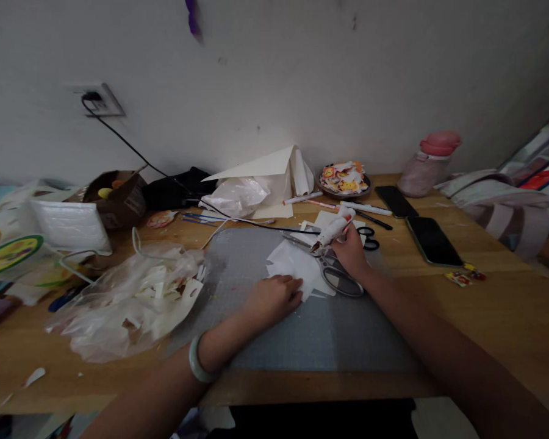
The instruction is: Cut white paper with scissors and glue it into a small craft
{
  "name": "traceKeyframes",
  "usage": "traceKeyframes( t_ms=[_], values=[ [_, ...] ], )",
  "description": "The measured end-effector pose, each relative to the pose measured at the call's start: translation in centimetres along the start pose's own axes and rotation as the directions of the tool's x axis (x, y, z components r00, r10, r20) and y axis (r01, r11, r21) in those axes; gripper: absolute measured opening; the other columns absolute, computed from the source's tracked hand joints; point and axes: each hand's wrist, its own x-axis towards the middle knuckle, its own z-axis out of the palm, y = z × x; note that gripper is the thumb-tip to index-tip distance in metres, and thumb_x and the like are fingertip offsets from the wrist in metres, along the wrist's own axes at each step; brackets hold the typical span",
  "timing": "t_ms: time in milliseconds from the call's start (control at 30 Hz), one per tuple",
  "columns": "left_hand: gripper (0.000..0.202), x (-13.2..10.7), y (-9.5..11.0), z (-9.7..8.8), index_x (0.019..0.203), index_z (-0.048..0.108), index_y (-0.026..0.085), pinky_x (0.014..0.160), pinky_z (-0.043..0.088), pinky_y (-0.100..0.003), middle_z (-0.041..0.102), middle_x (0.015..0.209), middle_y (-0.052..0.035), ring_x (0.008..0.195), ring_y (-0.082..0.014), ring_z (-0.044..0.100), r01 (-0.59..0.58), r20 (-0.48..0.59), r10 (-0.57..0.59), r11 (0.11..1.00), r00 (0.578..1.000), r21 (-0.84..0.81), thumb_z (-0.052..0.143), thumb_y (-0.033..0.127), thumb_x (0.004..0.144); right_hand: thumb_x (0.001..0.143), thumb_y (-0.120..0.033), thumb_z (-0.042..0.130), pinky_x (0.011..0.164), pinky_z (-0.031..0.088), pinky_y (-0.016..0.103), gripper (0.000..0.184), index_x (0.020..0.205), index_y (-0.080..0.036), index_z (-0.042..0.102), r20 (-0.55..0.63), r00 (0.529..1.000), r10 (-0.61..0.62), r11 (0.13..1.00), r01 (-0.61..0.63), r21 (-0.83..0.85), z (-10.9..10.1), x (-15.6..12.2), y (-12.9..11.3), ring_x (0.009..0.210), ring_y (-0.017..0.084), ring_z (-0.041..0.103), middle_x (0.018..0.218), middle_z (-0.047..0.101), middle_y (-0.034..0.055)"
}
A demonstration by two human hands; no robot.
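A white glue gun (333, 230) is gripped in my right hand (349, 249), its dark nozzle pointing down and left. My left hand (274, 297) rests with fingers laid over the lower left edge of a white paper piece (297, 262); whether they pinch anything is hidden. Below the glue gun lie grey-handled scissors (343, 281), partly over the paper. Black-handled scissors (370, 239) are just beyond my right hand. All this is on a grey cutting mat (265, 341).
The glue gun's black cord (256, 224) runs to the wall socket (98, 100). Left of the mat sits a plastic bag (119, 317) of paper scraps. Behind are pens (366, 208) and a bowl (345, 194) of cutouts. Two phones (432, 239) and a pink bottle (425, 167) stand right.
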Motion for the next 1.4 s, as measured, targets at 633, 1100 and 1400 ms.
traceKeyframes(
  t_ms=[633, 1100, 1400],
  values=[
    [0.046, -0.2, -0.1, -0.7, 0.079, 0.067, 0.015, 0.061, 0.045, -0.029, 0.069, 0.077, -0.0092, 0.070, -0.0209, 0.065, 0.072, -0.008, -0.072, 0.993, 0.997, 0.090, 0.028, 0.035, 0.093, 0.058, -0.023, 0.055, 0.084, 0.045, 0.042, 0.037, 0.094, -0.021, 0.050, 0.027, 0.999, 0.031, 1.000, -0.031, 0.004, 0.1, 0.1, 0.0, 0.090, 0.025, 0.059, 0.094, 0.063, 0.0062],
    [0.030, 0.8, -3.9, -1.4, 0.092, 0.059, 0.016, 0.064, 0.042, -0.029, 0.066, 0.091, -0.0095, 0.080, -0.0221, 0.063, 0.446, -0.091, -0.450, 0.893, 0.889, -0.054, 0.037, 0.036, 0.088, 0.066, -0.035, 0.059, 0.082, 0.044, 0.039, 0.042, 0.103, -0.018, 0.046, 0.082, 0.988, 0.128, 0.968, -0.106, -0.227, 0.0, 0.7, -0.6, 0.094, 0.026, 0.058, 0.100, 0.062, 0.0099],
    [0.037, 0.9, -4.4, -0.4, 0.101, 0.055, 0.013, 0.076, 0.042, -0.032, 0.059, 0.102, -0.0113, 0.093, -0.0244, 0.058, 0.439, -0.163, -0.464, 0.882, 0.871, -0.168, 0.054, 0.044, 0.080, 0.084, -0.050, 0.043, 0.081, 0.043, 0.036, 0.048, 0.111, -0.011, 0.052, 0.282, 0.907, 0.312, 0.715, -0.029, -0.699, 2.4, 6.1, -2.6, 0.104, 0.031, 0.057, 0.112, 0.061, 0.0197]
  ],
)
